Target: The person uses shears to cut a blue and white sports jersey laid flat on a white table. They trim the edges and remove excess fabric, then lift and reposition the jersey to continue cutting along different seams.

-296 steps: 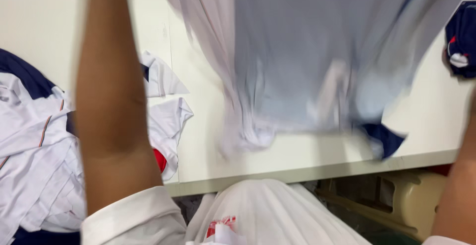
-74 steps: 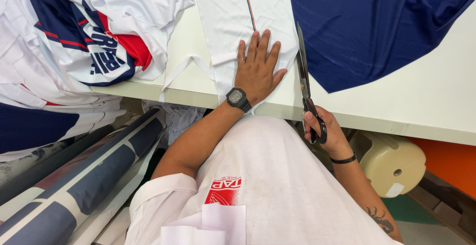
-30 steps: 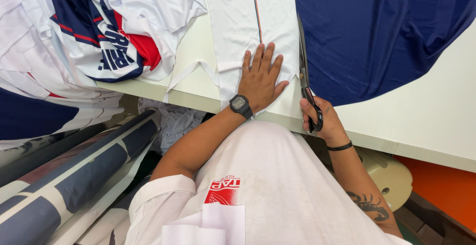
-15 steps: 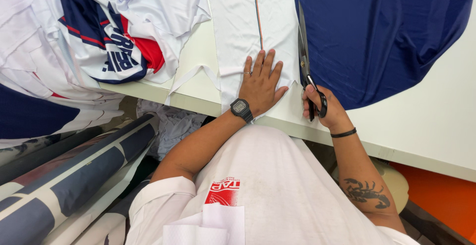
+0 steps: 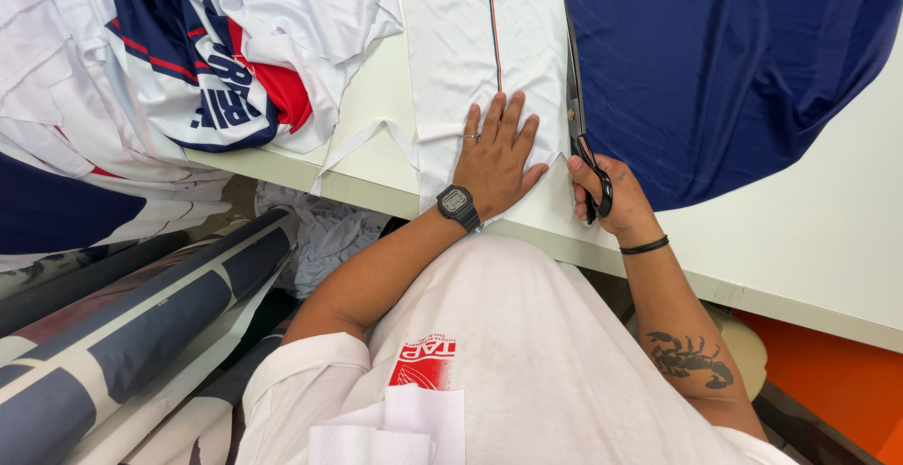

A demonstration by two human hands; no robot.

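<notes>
My left hand [image 5: 499,153] lies flat, fingers spread, on a white fabric panel [image 5: 451,61] with a thin coloured stripe down its middle, near the table's front edge. A black watch is on that wrist. My right hand [image 5: 609,197] grips the handles of long black scissors [image 5: 576,98]. The blades point away from me along the white panel's right edge, where it meets a large navy blue cloth [image 5: 724,61].
A heap of white, navy and red garments [image 5: 179,70] covers the table's left side and hangs over its edge. The white table [image 5: 818,239] runs to the right. Rolls of fabric [image 5: 141,324] lie below on the left. An orange surface [image 5: 828,380] is at lower right.
The scissors and my right hand have slid forward along the white panel's right edge. My left hand has stayed flat on the panel, shifting slightly forward.
</notes>
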